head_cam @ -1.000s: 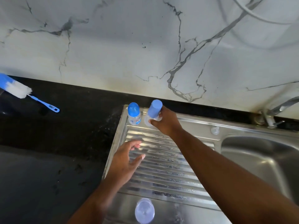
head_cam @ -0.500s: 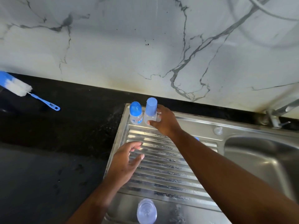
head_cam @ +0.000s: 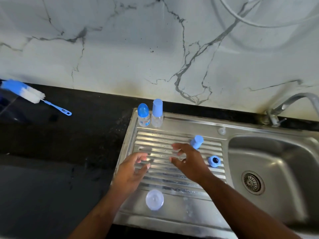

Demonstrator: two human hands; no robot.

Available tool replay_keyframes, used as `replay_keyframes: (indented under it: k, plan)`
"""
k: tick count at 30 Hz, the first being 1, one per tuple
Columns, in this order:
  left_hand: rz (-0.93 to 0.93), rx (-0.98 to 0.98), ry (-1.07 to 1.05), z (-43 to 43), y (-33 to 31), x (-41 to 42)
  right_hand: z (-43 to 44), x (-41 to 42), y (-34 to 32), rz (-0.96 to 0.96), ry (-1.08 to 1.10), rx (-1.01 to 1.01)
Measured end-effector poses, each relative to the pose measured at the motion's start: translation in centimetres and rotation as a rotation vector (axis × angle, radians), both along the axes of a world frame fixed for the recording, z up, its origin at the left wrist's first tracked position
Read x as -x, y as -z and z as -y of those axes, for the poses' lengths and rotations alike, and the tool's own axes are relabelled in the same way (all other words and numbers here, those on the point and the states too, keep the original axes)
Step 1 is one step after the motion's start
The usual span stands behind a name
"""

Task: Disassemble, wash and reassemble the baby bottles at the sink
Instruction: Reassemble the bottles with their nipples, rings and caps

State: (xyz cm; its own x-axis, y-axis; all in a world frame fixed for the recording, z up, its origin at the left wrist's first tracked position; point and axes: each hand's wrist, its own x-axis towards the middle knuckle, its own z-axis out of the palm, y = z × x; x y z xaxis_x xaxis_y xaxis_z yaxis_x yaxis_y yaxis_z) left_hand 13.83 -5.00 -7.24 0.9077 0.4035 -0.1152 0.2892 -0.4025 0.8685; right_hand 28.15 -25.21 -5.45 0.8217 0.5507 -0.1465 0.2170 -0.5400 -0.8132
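Observation:
Two capped baby bottles stand side by side at the back left of the steel drainboard [head_cam: 174,219]: one with a rounded blue cap [head_cam: 143,116], one with a tall blue cap [head_cam: 157,112]. A loose blue cap [head_cam: 196,141] and a blue collar ring [head_cam: 214,160] lie on the ribs at the right. A clear bottle body [head_cam: 154,199] stands near the front edge. My left hand [head_cam: 133,169] and my right hand [head_cam: 189,161] hover over the ribs with relaxed fingers, holding nothing.
A blue and white bottle brush [head_cam: 32,94] lies on the black counter [head_cam: 51,152] at the far left. The sink basin [head_cam: 276,156] with its drain [head_cam: 253,182] is on the right, and the tap [head_cam: 283,107] is behind it. A marble wall rises at the back.
My right hand let go of the tall-capped bottle beside the other one and drew back toward me over the ribs. My left hand stayed nearly in place.

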Motion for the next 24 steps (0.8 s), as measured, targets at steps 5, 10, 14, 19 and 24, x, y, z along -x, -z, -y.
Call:
replay_keyframes:
  k: [5,10,14,19,24]
  plan:
    - [-0.02,0.02,-0.013,1.3,0.1,2.6,1.6,4.7,-0.6,0.016,-0.213,-0.026]
    - [-0.005,0.004,-0.024,2.8,-0.2,4.7,1.9,8.0,-0.6,0.079,-0.512,0.069]
    - [-0.038,0.086,-0.052,4.0,-0.2,5.7,2.3,9.2,0.2,0.187,-0.569,0.168]
    - [-0.085,0.12,-0.053,5.1,0.2,6.2,3.6,9.5,-0.6,0.048,-0.357,0.017]
    - [-0.212,0.456,-0.101,7.2,-0.8,5.8,6.8,8.9,-1.3,-0.186,-0.152,-0.152]
